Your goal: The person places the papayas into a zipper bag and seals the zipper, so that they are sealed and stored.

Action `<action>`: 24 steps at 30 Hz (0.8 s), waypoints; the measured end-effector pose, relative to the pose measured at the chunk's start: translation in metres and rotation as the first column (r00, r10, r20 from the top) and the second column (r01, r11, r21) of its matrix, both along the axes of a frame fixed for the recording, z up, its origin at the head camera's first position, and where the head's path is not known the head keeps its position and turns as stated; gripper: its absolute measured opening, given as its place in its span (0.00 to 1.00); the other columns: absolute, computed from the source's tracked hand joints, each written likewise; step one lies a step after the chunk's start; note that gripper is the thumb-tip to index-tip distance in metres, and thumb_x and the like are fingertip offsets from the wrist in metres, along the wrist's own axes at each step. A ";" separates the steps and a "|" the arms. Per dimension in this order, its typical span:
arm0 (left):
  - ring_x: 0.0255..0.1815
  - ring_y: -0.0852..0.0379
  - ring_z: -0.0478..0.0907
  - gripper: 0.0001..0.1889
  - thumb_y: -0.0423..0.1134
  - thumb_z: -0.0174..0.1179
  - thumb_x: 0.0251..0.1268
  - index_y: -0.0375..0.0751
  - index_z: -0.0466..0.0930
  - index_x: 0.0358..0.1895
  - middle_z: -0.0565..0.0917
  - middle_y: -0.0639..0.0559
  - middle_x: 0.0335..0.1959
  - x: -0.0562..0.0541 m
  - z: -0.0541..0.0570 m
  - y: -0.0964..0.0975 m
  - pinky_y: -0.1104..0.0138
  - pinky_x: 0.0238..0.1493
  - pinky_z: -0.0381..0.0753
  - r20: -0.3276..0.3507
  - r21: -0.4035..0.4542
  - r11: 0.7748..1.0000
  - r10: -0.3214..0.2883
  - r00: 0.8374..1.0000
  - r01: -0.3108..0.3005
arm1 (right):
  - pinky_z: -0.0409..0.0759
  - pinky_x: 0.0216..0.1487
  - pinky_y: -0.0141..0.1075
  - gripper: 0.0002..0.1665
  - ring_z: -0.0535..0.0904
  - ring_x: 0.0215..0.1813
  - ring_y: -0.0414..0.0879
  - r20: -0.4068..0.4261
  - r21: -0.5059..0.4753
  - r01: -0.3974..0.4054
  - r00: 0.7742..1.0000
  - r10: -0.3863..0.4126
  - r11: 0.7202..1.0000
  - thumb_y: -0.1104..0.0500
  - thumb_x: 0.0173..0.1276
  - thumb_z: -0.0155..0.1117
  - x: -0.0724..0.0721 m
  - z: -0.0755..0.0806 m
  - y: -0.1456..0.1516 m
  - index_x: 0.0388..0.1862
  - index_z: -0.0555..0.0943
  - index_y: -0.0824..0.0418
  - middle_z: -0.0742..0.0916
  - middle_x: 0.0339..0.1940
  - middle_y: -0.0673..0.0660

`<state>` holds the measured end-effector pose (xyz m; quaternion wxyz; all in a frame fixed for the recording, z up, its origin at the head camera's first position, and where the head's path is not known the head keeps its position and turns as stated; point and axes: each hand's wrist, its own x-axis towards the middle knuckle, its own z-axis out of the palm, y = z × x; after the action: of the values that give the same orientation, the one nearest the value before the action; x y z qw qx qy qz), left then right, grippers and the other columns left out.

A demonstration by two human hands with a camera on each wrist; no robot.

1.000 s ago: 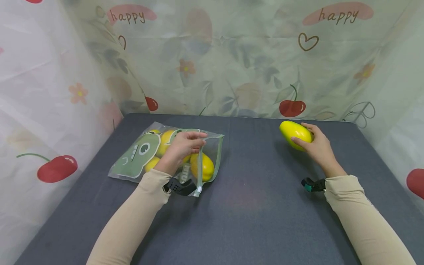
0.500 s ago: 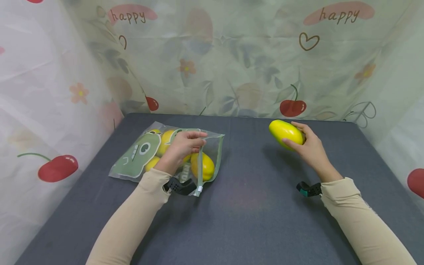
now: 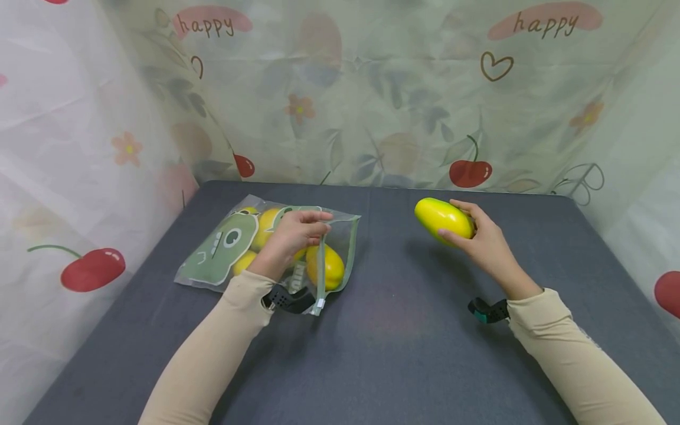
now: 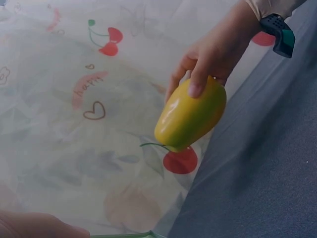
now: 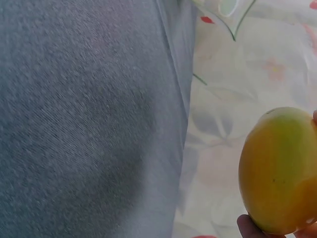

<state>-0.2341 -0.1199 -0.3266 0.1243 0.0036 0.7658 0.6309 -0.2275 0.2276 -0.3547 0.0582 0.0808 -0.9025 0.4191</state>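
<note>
My right hand (image 3: 491,251) grips a yellow-green mango (image 3: 443,218), fingers over its far side and thumb on the near side. The mango is held above the table, its shadow falling below. A clear zip bag with a green cartoon dinosaur print (image 3: 204,257) lies on the left of the table, several yellow fruits (image 3: 332,268) inside. At its open right end, my left hand (image 3: 292,239) pinches the upper edge of the mouth. The left wrist view shows the mango (image 4: 190,116) under the right hand; in the right wrist view the mango (image 5: 280,173) fills the lower right.
A dark grey cloth covers the table (image 3: 393,354). The bag's slider (image 3: 320,303) sits at the near end of its zip strip. Printed curtains (image 3: 361,118) hang behind the table and on both sides. Each wrist wears a black band.
My right hand has carried the mango leftward over the table, closer to the bag. The left hand and the bag have stayed in place.
</note>
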 end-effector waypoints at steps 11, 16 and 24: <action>0.33 0.60 0.73 0.20 0.29 0.56 0.66 0.29 0.74 0.61 0.79 0.48 0.43 0.001 0.001 0.000 0.74 0.35 0.76 0.005 0.008 1.000 0.010 1.000 -0.010 | 0.71 0.53 0.48 0.43 0.70 0.56 0.57 -0.005 0.027 -0.066 0.998 0.066 0.997 0.44 0.64 0.67 0.007 -0.003 -0.015 0.74 0.62 0.55 0.70 0.69 0.62; 0.40 0.56 0.74 0.20 0.30 0.55 0.66 0.31 0.75 0.62 0.78 0.41 0.53 0.000 0.000 0.000 0.73 0.37 0.77 0.008 -0.005 1.000 0.005 1.000 -0.005 | 0.71 0.52 0.47 0.42 0.71 0.55 0.56 -0.015 0.040 -0.102 0.995 0.103 0.994 0.46 0.64 0.68 0.013 -0.004 -0.022 0.73 0.63 0.55 0.71 0.69 0.61; 0.45 0.51 0.74 0.20 0.30 0.55 0.66 0.32 0.75 0.61 0.76 0.35 0.59 0.000 0.000 0.001 0.71 0.40 0.76 0.015 -0.003 1.000 0.007 1.000 -0.007 | 0.73 0.51 0.48 0.41 0.72 0.56 0.55 -0.017 0.083 -0.154 0.988 0.156 0.985 0.45 0.62 0.69 0.022 -0.009 -0.034 0.71 0.65 0.54 0.72 0.67 0.60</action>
<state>-0.2336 -0.1193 -0.3262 0.1279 -0.0038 0.7657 0.6304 -0.2052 0.1941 -0.3640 0.0329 0.1579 -0.9090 0.3844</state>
